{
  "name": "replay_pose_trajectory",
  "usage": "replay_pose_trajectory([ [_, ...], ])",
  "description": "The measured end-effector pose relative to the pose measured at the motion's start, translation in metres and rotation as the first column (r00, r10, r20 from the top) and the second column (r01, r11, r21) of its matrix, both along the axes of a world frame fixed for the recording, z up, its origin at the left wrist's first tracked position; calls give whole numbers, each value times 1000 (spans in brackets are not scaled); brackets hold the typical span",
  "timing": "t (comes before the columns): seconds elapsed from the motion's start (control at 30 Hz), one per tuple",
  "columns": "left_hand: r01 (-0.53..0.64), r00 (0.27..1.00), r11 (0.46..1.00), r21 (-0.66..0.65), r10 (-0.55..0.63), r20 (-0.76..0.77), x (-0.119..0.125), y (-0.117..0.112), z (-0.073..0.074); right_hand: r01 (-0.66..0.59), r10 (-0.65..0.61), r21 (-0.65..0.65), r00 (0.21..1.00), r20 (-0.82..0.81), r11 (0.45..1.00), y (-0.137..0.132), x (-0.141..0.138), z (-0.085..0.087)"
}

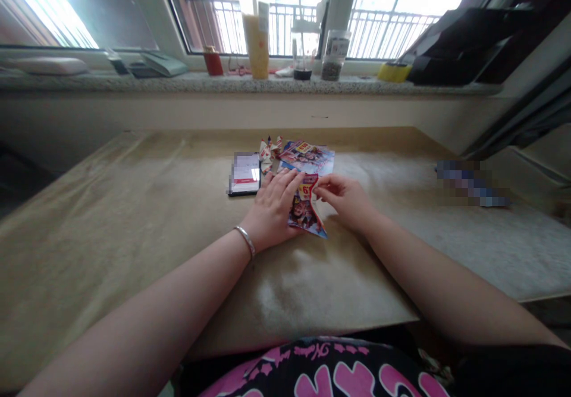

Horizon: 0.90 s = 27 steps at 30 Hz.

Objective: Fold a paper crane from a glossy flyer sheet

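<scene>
A colourful printed paper (307,211), partly folded, lies on the wooden table (134,218) in front of me. My left hand (272,206) rests flat on its left part, fingers stretched out and pressing it down. My right hand (343,197) pinches the paper's upper right edge with its fingertips. A silver bracelet (245,240) circles my left wrist. Just behind the hands lies another colourful printed sheet (310,156), and a small folded paper figure (269,150) stands beside it.
A phone (245,174) lies left of the papers. A blurred object (473,184) sits at the table's right. The windowsill behind holds a tall orange drink (257,40), jars (333,55), a red cup (213,62), a yellow roll (393,71) and dark cases (464,46).
</scene>
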<state>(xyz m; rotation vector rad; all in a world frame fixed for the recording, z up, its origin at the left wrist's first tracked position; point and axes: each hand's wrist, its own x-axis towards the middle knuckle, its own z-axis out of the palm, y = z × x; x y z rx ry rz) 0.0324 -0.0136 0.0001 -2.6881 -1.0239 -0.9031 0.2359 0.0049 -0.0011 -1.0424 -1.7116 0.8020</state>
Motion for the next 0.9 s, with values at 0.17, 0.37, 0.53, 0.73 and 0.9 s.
replay_pose_trajectory([
  [0.17,-40,999,999,15,40,18,1,0,2,-23,23,58,1000,5,998,-3,0,0],
  [0.37,-8,1000,1000,-19,9,24,-1,-1,6,-38,40,53,998,-39,998,-1,-1,-1],
  [0.53,-26,1000,998,-58,27,15,-2,-2,7,6,-3,56,999,-54,998,-4,-2,2],
  [0.73,-73,995,996,-44,76,62,0,-3,10,42,-42,95,999,-6,995,-4,1,3],
  [0.9,-78,983,995,-59,87,163,1,-1,12,-39,46,71,993,-106,997,-3,2,3],
])
